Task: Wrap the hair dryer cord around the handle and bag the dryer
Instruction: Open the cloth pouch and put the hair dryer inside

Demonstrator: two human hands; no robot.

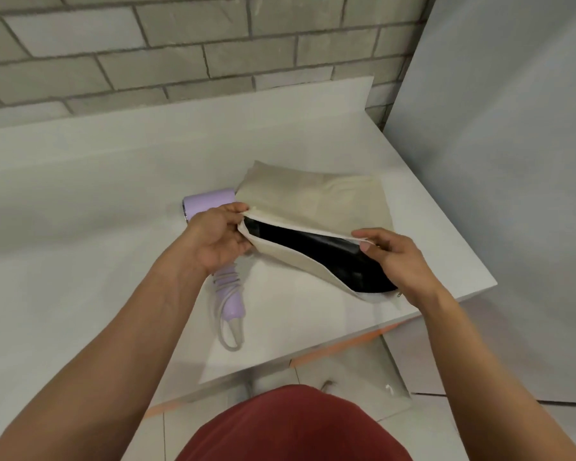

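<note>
Pinching cream bag [316, 197] mouth edges with left hand [218, 239] and right hand [393, 257], spreading dark interior open. Leaving lilac hair dryer [210, 202] lying on table [80, 227] beside bag, middle hiding under left hand, cord [228, 334] coiling round handle.

In front of me a white table [80, 194] meets a wall of pale grey bricks [180, 44], and a smooth grey panel [496, 161] stands to my right. Below the table's orange-tinged front edge I see light floor tiles [446, 430].
</note>
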